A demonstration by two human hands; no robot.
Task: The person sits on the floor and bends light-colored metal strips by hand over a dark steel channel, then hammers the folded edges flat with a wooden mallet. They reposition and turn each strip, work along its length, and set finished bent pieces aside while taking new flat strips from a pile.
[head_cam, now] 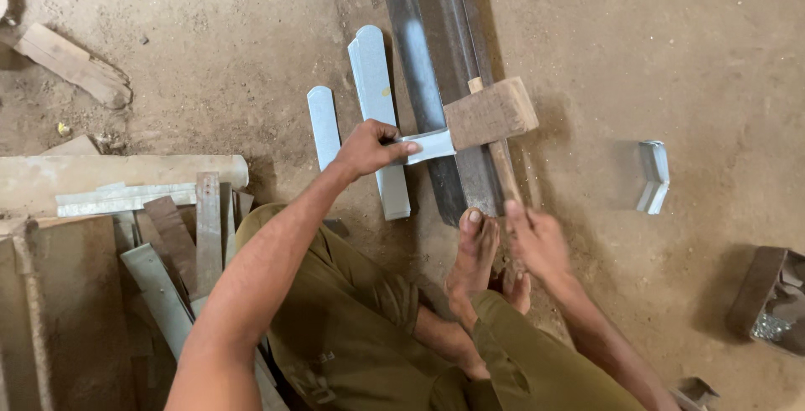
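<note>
A person sits on a dusty brown dirt floor (671,59), seen from above. The left hand (369,148) is closed around one end of a short, flat, pale grey sheet-metal strip (428,146), whose long axis runs left to right across a long dark steel angle bar (436,75) lying lengthwise away from the viewer. The left arm stretches forward, nearly straight. The right hand (537,243) grips the handle of a rough rectangular wooden mallet (490,113), whose block head rests on the strip's right end over the bar. A bare foot (471,260) presses on the bar's near end. Two smooth, round-tipped grey metal strips (369,92) lie just left of the bar.
</note>
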